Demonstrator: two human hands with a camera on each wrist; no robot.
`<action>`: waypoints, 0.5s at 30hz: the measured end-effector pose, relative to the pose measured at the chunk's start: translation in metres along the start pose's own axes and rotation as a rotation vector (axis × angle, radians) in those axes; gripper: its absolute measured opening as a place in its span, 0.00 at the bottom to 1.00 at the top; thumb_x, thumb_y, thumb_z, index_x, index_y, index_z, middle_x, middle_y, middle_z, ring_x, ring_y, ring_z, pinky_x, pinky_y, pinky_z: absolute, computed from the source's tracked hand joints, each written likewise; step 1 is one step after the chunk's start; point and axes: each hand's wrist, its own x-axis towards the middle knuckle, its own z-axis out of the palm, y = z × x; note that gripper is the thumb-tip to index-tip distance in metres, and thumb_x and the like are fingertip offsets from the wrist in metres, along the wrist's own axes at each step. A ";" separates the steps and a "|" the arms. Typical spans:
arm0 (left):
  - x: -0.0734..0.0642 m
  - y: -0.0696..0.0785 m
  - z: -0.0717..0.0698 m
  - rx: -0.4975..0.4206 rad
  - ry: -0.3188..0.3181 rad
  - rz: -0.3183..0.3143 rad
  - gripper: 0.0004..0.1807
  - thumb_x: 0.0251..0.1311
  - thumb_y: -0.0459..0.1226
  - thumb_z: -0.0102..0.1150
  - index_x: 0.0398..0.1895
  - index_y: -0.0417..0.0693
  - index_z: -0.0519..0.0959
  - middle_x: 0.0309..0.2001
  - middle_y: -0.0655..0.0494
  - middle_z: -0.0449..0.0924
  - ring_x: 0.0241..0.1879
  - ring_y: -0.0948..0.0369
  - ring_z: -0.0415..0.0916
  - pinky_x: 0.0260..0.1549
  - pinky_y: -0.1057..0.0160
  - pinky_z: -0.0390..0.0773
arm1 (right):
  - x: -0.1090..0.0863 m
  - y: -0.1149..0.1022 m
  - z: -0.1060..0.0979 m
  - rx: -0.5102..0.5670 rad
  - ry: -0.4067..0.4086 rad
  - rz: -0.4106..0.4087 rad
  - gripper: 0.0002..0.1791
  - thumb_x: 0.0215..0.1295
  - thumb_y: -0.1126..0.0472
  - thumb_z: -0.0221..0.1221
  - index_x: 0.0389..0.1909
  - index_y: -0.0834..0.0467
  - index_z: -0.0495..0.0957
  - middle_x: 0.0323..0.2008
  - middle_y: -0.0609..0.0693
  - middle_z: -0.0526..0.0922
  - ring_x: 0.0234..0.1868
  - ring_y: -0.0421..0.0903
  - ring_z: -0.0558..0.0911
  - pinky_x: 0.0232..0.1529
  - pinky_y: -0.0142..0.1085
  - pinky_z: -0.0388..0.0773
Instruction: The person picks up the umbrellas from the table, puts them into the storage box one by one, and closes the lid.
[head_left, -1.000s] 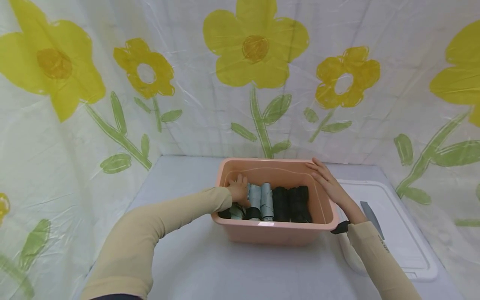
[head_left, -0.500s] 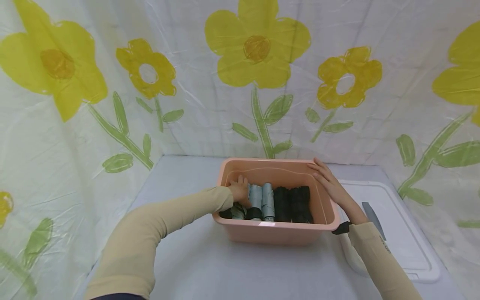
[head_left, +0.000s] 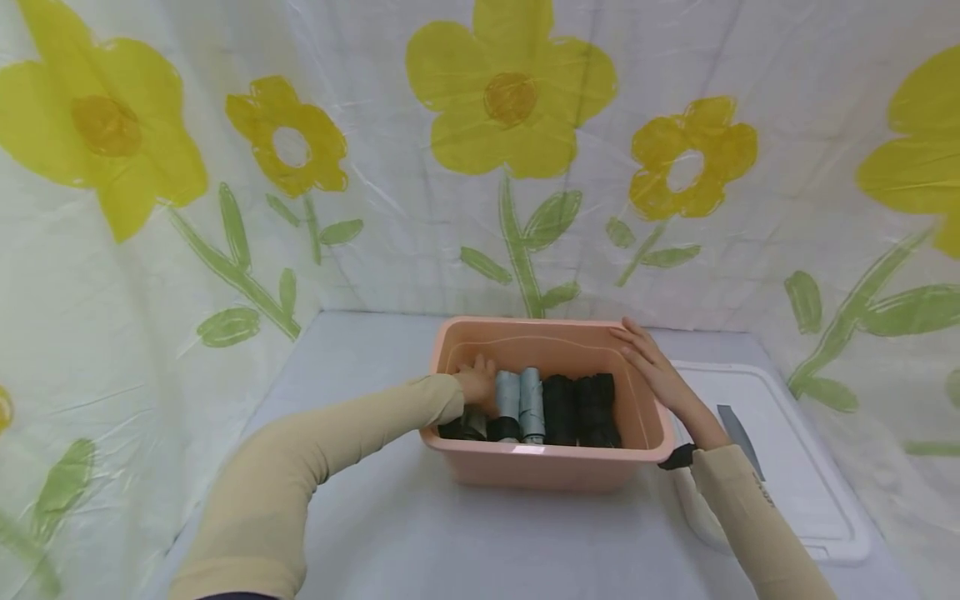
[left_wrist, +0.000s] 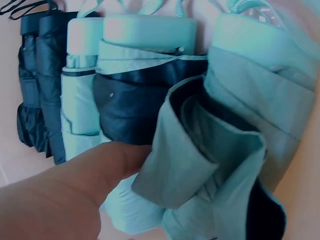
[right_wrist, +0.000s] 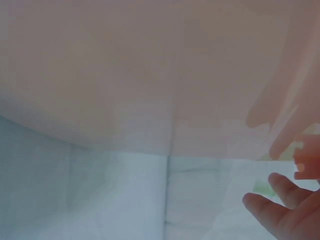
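Note:
A pink plastic bin (head_left: pixel 540 471) holds a row of folded umbrellas, some black and some pale blue-green. My left hand (head_left: pixel 477 387) is inside the bin at its left end. It grips a grey-green folded umbrella (left_wrist: pixel 175 160) with loose fabric flaps; the thumb (left_wrist: pixel 125 155) presses the cloth, while the other fingers are hidden in the left wrist view. Beside it stand a pale blue umbrella (head_left: pixel 532 400) and black umbrellas (head_left: pixel 596 404). My right hand (head_left: pixel 654 367) rests on the bin's right rim with its fingers straight.
A white lid (head_left: pixel 795 467) lies on the table right of the bin, partly under my right forearm, with a grey strip (head_left: pixel 741 440) on it. A flowered curtain (head_left: pixel 525 242) hangs behind the table (head_left: pixel 375 517).
My left hand has sunk slightly deeper into the bin, and the umbrella cloth under it has shifted a little. My right hand stays at the rim.

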 end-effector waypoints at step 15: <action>0.013 -0.020 -0.007 -0.087 -0.027 0.107 0.41 0.48 0.50 0.64 0.60 0.38 0.58 0.54 0.39 0.61 0.41 0.49 0.72 0.36 0.55 0.75 | 0.004 0.024 -0.001 -0.051 0.055 -0.007 0.25 0.74 0.58 0.41 0.68 0.61 0.57 0.72 0.60 0.41 0.71 0.62 0.39 0.62 0.66 0.40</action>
